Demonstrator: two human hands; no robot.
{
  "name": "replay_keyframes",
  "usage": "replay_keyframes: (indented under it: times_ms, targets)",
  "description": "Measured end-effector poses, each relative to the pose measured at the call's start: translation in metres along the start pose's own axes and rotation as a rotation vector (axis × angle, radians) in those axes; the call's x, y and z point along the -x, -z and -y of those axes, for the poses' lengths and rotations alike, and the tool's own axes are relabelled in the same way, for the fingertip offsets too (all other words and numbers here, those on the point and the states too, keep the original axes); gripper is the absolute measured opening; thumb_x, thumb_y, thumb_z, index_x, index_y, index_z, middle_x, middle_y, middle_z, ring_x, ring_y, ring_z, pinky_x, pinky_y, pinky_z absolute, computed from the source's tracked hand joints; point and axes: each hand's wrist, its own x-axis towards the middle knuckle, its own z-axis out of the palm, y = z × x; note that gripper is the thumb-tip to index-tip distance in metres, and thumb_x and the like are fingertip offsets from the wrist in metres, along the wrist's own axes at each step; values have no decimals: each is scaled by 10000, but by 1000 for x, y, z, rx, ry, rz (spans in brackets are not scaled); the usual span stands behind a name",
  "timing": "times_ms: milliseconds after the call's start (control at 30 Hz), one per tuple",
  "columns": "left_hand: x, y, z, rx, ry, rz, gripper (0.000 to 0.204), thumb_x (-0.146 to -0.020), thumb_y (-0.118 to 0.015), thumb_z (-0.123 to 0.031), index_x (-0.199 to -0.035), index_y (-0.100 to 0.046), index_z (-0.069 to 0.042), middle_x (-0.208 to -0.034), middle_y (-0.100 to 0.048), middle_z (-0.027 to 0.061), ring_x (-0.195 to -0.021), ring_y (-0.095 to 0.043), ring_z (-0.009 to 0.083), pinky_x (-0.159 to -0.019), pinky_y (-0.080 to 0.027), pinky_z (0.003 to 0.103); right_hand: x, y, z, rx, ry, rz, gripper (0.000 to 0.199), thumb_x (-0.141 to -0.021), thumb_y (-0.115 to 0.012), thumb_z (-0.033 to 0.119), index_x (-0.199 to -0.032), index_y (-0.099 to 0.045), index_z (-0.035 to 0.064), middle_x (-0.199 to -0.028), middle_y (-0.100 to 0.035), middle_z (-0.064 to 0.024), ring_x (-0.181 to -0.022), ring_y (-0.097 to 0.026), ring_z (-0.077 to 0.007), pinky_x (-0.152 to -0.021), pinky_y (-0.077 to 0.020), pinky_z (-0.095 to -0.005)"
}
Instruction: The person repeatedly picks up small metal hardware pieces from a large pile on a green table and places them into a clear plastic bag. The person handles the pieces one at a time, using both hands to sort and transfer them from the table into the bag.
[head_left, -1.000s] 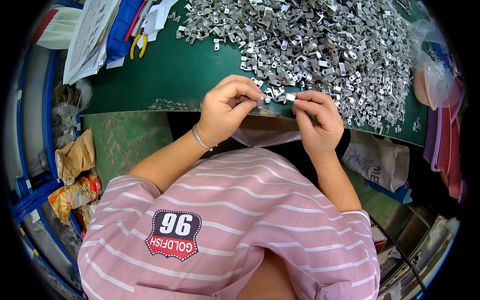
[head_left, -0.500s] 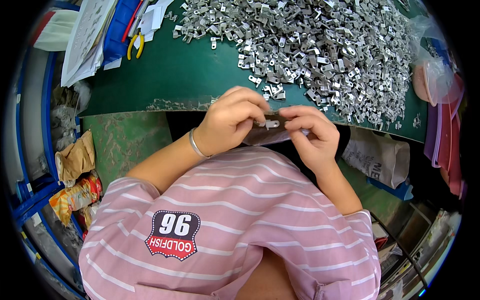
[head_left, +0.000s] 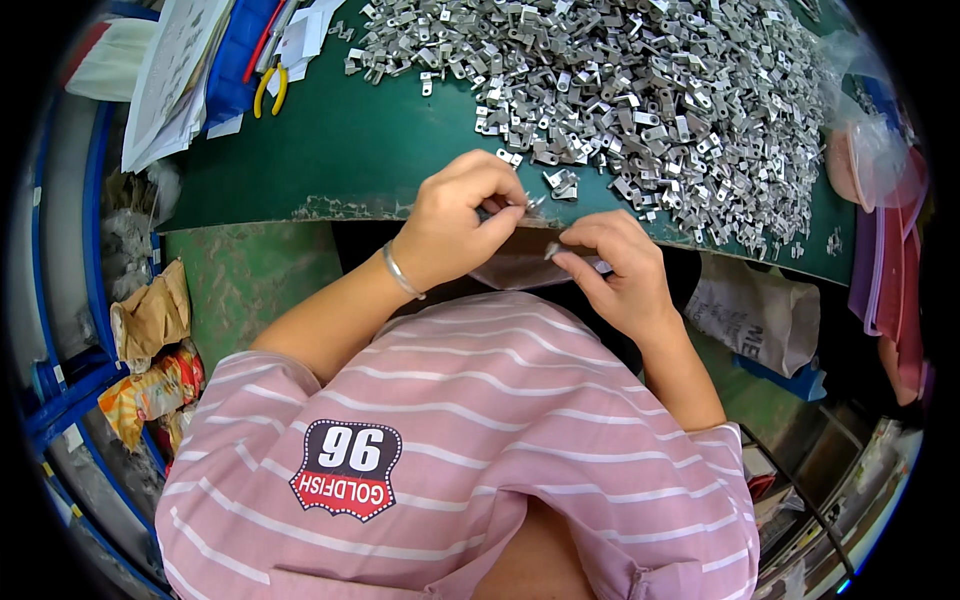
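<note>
Over the near edge of the green table [head_left: 300, 170], my left hand [head_left: 458, 215] is closed with thumb and forefinger pinching a small silver metal bracket [head_left: 535, 206]. Close by on the right, my right hand [head_left: 622, 268] pinches another small metal bracket [head_left: 552, 250] between thumb and fingertip, just off the table edge. A couple of loose brackets [head_left: 561, 184] lie on the table just beyond my hands. Behind them spreads a large pile of the same silver brackets [head_left: 640, 100]. Below my hands, a pale bag-like sheet [head_left: 530, 272] shows partly, mostly hidden.
At the far left are papers [head_left: 175, 85], a blue tray [head_left: 232, 75] and yellow-handled pliers [head_left: 271, 92]. A pink container [head_left: 848, 165] with clear plastic stands at the right edge. Blue shelving [head_left: 98, 230] and a brown paper bag [head_left: 150, 315] are at left.
My hands have moved apart. My left hand has shifted up toward the loose brackets on the table, where fewer now lie; my right hand has a small bracket showing at its fingertips.
</note>
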Motion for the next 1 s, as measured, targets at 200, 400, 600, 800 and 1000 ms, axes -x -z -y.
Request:
replay_keyframes:
  times_ms: [200, 400, 600, 800, 1000]
  targets:
    - [9, -1, 3, 567, 344, -20, 102, -928, -704, 1, -1013, -666, 40, -961, -700, 83, -856, -696, 150, -753, -574, 260, -25, -23, -3, 250, -6, -205, 193, -792, -765, -2, -964, -678, 13, -972, -667, -144, -905, -634, -347, -786, -522, -402]
    - [3, 6, 3, 652, 502, 8, 104, -975, -673, -62, -1025, -653, 27, -917, -720, 105, -780, -715, 156, -710, -585, 261, -24, -25, -13, 207, 14, -196, 150, -808, -753, -8, -934, -683, 32, -930, -677, -114, -843, -632, -321, -759, -516, -401]
    - [3, 14, 5, 721, 527, 121, 109, -968, -677, -56, -1034, -648, 25, -902, -716, 92, -739, -699, 133, -659, -573, 251, -16, 0, 6, -283, -325, 70, 121, -814, -733, -32, -914, -684, 16, -895, -673, -122, -804, -651, -310, -767, -522, -370]
    - [1, 14, -7, -33, 94, 230, 248, -850, -732, -1, -1087, -660, -6, -1017, -638, 73, -807, -623, 157, -663, -504, 261, -25, -19, -7, 93, 20, -107, 232, -805, -745, -7, -1029, -685, 11, -1021, -650, -128, -906, -638, -322, -793, -516, -398]
    - [-13, -3, 2, -526, -204, -49, 270, -767, -751, 20, -1015, -652, -19, -1078, -595, 154, -944, -611, 333, -805, -511, 399, -34, -37, -9, 337, 145, -159, 248, -792, -754, 33, -1031, -688, 26, -1041, -666, -103, -921, -630, -310, -777, -510, -425]
